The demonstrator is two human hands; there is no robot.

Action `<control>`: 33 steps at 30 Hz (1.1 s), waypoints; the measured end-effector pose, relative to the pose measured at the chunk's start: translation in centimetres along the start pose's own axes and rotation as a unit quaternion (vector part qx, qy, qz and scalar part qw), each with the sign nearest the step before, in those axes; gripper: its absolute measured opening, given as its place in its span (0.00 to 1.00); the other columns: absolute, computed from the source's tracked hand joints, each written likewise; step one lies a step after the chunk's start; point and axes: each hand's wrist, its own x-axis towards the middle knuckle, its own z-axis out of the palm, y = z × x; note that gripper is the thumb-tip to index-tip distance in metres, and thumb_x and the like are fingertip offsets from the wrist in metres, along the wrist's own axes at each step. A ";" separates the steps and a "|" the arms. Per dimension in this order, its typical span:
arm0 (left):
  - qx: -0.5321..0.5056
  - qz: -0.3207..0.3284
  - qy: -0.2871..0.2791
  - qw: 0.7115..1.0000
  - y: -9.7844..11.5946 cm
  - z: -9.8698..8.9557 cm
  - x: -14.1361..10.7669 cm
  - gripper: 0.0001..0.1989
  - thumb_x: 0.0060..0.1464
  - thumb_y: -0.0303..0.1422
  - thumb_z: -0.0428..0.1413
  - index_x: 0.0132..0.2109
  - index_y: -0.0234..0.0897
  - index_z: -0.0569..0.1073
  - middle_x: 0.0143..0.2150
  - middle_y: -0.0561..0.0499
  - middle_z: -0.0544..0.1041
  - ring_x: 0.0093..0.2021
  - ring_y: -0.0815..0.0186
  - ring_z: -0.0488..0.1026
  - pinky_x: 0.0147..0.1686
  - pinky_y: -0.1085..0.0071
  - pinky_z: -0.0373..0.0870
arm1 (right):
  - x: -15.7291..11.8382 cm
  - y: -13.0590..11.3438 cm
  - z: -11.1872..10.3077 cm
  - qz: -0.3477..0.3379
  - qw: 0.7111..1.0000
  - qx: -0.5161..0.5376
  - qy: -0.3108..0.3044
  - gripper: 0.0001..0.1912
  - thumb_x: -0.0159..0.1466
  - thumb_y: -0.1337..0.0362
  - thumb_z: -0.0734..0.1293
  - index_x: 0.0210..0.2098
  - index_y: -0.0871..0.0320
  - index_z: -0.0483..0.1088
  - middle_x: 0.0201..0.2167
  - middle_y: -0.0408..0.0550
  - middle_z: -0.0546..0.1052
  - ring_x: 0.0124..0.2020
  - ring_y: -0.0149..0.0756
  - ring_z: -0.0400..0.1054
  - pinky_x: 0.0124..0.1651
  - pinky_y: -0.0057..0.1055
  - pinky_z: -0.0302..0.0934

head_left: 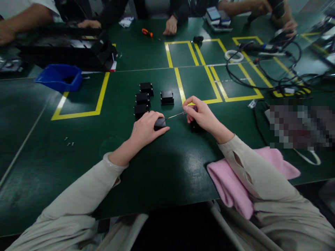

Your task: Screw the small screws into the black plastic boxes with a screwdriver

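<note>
My left hand (pixel 148 129) is closed round a small black block (pixel 159 123), pressing it to the green table. In my right hand (pixel 200 113), a thin screwdriver (pixel 175 115) is pinched between the fingers, its metal shaft reaching left to the block. Where the tip meets the block is too small to make out. Under my right hand sits another black block (pixel 196 126), partly hidden. Beyond my left hand stand several like blocks: a column with a front one (pixel 140 110), a middle one (pixel 142 99) and a far one (pixel 146 88), plus a separate one (pixel 166 97).
Small screws (pixel 69 143) lie at left. A blue bin (pixel 61 77) stands by a black rack (pixel 68 47). A pink cloth (pixel 235 188) lies under my right forearm. Cables (pixel 264 85) tangle at right. Other people's hands (pixel 171 26) rest across the table, near an orange screwdriver (pixel 147 32).
</note>
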 end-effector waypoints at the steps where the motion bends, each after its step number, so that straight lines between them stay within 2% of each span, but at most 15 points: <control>1: 0.000 0.001 0.000 1.000 0.0 0.0 0.0 0.18 0.65 0.47 0.61 0.52 0.40 0.73 0.50 0.44 0.79 0.50 0.51 0.75 0.48 0.57 0.73 | 0.0 0.0 0.0 0.003 1.000 0.001 -0.003 0.06 0.74 0.61 0.65 0.42 0.54 0.63 0.17 0.30 0.63 0.18 0.28 0.65 0.25 0.27 0.57; 8: 0.001 0.002 0.000 1.000 -0.1 0.0 0.0 0.18 0.65 0.47 0.61 0.52 0.39 0.72 0.50 0.44 0.79 0.50 0.52 0.75 0.48 0.58 0.73 | 0.0 0.0 -0.2 -0.016 1.000 -0.013 -0.001 0.06 0.71 0.67 0.66 0.45 0.55 0.64 0.22 0.33 0.70 0.21 0.27 0.69 0.28 0.27 0.59; 11: 0.002 0.002 0.000 1.000 -0.2 0.1 0.0 0.18 0.65 0.47 0.61 0.52 0.41 0.72 0.50 0.45 0.79 0.50 0.52 0.75 0.48 0.58 0.73 | 0.0 -0.1 -0.1 -0.006 1.000 -0.006 0.003 0.05 0.72 0.64 0.67 0.44 0.55 0.64 0.20 0.32 0.69 0.20 0.27 0.68 0.28 0.27 0.59; 15: -0.001 0.001 0.002 1.000 -0.1 0.1 0.0 0.18 0.65 0.48 0.61 0.52 0.41 0.72 0.50 0.44 0.79 0.50 0.51 0.75 0.48 0.58 0.73 | 0.0 -0.2 0.1 0.016 1.000 0.005 0.002 0.08 0.74 0.58 0.66 0.41 0.54 0.65 0.16 0.30 0.62 0.18 0.27 0.65 0.24 0.26 0.56; 22: -0.008 -0.005 -0.003 1.000 0.0 -0.1 0.0 0.18 0.64 0.47 0.61 0.52 0.41 0.73 0.50 0.44 0.79 0.50 0.51 0.75 0.48 0.57 0.73 | 0.0 -0.2 0.0 -0.013 1.000 0.000 0.007 0.06 0.70 0.64 0.68 0.44 0.54 0.65 0.21 0.33 0.70 0.20 0.27 0.68 0.28 0.27 0.59; 25: -0.008 -0.003 -0.001 1.000 0.0 0.0 0.0 0.17 0.64 0.47 0.61 0.51 0.41 0.73 0.50 0.44 0.79 0.50 0.51 0.75 0.49 0.57 0.73 | 0.0 -0.2 0.0 -0.004 1.000 0.002 0.005 0.05 0.72 0.62 0.67 0.42 0.55 0.65 0.19 0.32 0.67 0.19 0.28 0.66 0.27 0.28 0.59; 28: -0.008 -0.002 0.004 1.000 -0.1 0.1 -0.1 0.17 0.65 0.47 0.61 0.51 0.41 0.73 0.50 0.45 0.78 0.51 0.52 0.75 0.50 0.58 0.72 | 0.1 -0.2 0.0 0.017 1.000 0.000 0.000 0.08 0.73 0.58 0.66 0.40 0.54 0.65 0.16 0.30 0.62 0.17 0.28 0.65 0.24 0.27 0.56; 33: -0.010 -0.002 0.001 1.000 -0.1 0.0 -0.1 0.17 0.65 0.47 0.61 0.51 0.40 0.73 0.50 0.44 0.79 0.50 0.52 0.75 0.49 0.57 0.73 | 0.0 -0.4 0.0 -0.001 1.000 -0.003 0.003 0.05 0.71 0.62 0.67 0.42 0.54 0.65 0.19 0.32 0.67 0.19 0.27 0.67 0.26 0.27 0.58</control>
